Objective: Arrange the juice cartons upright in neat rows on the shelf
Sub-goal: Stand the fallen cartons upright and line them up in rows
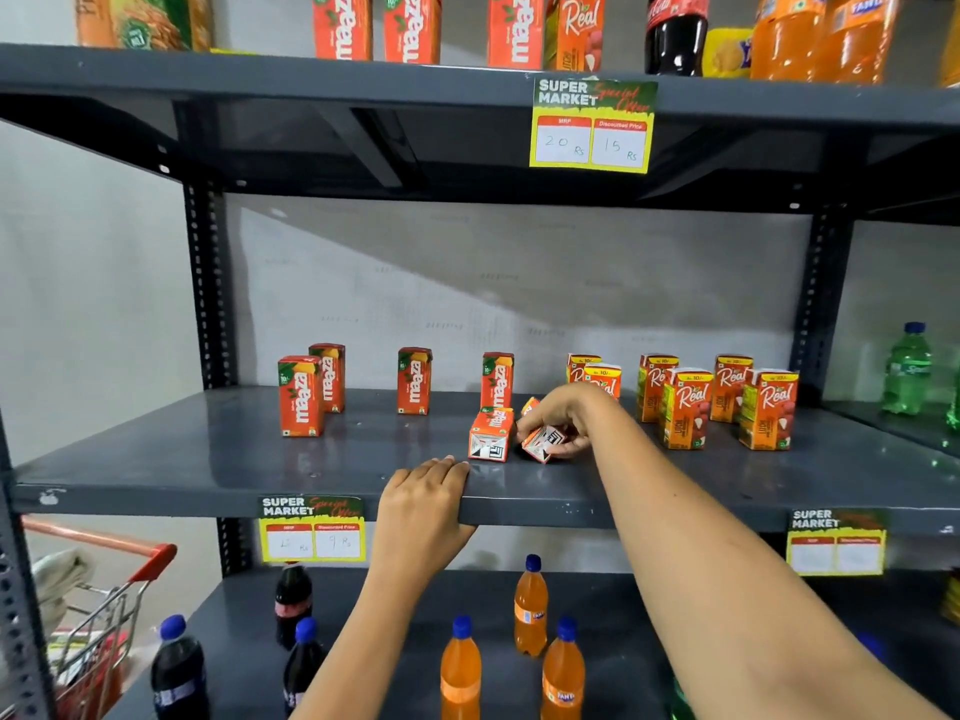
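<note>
My right hand (558,418) grips a small carton (544,443) lying on its side near the middle of the grey metal shelf (208,449), fingers curled over it, its base facing me. Just left of it a second toppled Maaza carton (491,433) lies on its side, base toward me, apart from my hand. My left hand (423,504) rests flat on the shelf's near edge, fingers over the lip, holding nothing.

Far side, left: four upright Maaza cartons (302,396), two close together at the left end, two spaced out toward the middle. Far side, right: upright Real cartons (768,410) in loose staggered pairs, some partly hidden behind my wrist.

Shelf surface is dark grey, glossy, a bit scuffed. Yellow price tag (311,530) hangs on the near edge at left, another (836,542) at right. Shelf above carries bigger cartons and soda bottles (675,31), with a price tag (592,124). Shelf below holds orange bottles (530,608) and dark cola bottles (179,667). Pale wall behind. Red-handled shopping cart (104,605) at lower left. Green bottle (906,371) on the neighbouring shelf, far right.
</note>
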